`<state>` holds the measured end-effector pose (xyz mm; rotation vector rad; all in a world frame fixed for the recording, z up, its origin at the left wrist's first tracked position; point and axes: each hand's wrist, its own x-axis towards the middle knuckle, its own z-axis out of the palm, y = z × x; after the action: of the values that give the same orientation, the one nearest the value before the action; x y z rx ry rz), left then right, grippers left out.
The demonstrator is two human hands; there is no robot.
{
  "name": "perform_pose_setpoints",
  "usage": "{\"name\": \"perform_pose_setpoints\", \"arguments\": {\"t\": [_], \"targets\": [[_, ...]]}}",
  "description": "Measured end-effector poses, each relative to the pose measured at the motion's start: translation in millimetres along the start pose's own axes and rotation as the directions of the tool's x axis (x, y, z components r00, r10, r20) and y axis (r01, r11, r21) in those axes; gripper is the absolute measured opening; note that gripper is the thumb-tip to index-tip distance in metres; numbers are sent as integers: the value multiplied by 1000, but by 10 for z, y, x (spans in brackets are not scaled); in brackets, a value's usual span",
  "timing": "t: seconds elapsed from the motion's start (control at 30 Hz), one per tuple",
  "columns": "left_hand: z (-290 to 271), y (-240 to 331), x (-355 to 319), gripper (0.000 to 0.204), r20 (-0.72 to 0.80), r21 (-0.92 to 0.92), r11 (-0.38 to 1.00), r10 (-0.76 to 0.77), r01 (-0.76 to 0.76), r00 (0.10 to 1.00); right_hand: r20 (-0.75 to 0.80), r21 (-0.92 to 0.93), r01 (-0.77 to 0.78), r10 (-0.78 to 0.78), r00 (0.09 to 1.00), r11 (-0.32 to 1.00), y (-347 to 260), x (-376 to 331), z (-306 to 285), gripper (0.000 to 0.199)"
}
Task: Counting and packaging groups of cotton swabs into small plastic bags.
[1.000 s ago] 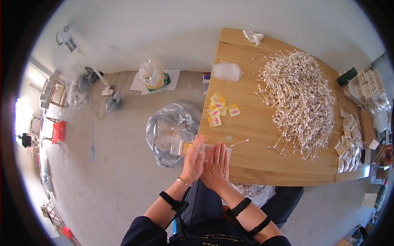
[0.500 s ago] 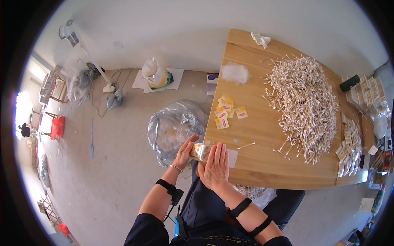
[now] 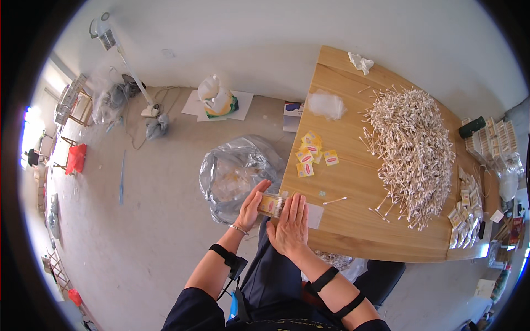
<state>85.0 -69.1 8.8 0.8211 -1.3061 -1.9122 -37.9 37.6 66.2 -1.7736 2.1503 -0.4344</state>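
Note:
A small clear pack of cotton swabs [image 3: 271,204] with a yellow label sits between my hands at the table's near left corner. My left hand [image 3: 250,208] grips it from the left, with the fingers partly hidden behind it. Flat and with straight fingers, my right hand [image 3: 291,225] lies against the pack's right end, where the swab tips show. Beside the right fingertips, a translucent plastic sheet [image 3: 314,215] lies on the tabletop. One loose cotton swab [image 3: 335,200] is a little farther right.
A big heap of loose cotton swabs [image 3: 411,154] covers the right of the wooden table [image 3: 353,231]. Yellow label cards [image 3: 305,169] and clear bags [image 3: 326,105] lie along its left. Filled packs [image 3: 465,207] stand at the right edge. A grey plastic bag [image 3: 221,160] is on the floor.
The view has shifted slightly, so the table sits a little lower and farther right. The pack is turned a bit, showing more of its yellow label. Both hands stay on it.

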Motion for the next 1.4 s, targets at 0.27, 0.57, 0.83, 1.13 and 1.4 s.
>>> {"name": "perform_pose_setpoints", "arguments": {"t": [0.27,0.57,0.83,1.13,1.4], "targets": [[-92,17,16,63,-1,36,999,14,-14,1000,-64,188,45,-34,997,981,79,55,29,82],[-116,7,17,78,71,115,992,47,-55,996,-310,849,174,202,929,500,147,345,33,70],[-68,149,-7,86,109,178,984,-11,-9,994,-314,880,237,130,940,412,-67,500,244,74],[-117,111,11,81,145,-72,990,-111,122,983,-349,892,253,214,912,376,-137,498,259,71],[-82,193,-4,53,76,-197,966,-156,168,985,-393,786,247,148,908,567,-189,549,344,56]]}}
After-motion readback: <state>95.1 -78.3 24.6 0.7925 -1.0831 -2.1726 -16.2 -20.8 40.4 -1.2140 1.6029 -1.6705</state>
